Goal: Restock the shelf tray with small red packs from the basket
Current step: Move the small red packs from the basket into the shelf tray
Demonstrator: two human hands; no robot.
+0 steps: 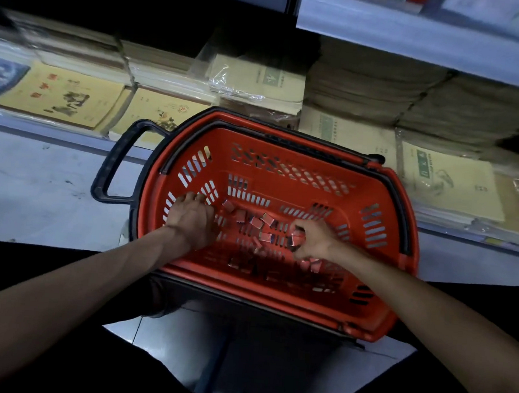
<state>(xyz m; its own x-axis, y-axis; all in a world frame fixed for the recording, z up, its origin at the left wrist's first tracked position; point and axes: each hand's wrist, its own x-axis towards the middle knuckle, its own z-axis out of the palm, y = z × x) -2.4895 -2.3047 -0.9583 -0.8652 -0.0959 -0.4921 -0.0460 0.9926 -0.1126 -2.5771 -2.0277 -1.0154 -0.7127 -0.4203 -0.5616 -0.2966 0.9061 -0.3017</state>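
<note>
A red slotted shopping basket [383,211] with a black handle sits on the floor in front of me. Several small red packs [258,222] lie scattered over its bottom. My left hand [190,217] reaches into the basket's left side, back of the hand up, fingers curled down near the wall; what they hold is hidden. My right hand [312,241] is in the right middle of the basket, fingers curled round a few red packs [297,238]. No shelf tray is in view.
Behind the basket runs a low shelf with stacks of yellow exercise books [62,96] and wrapped paper bundles [382,91]. A higher shelf edge [416,41] juts out above right. Grey floor [37,187] shows left of the basket.
</note>
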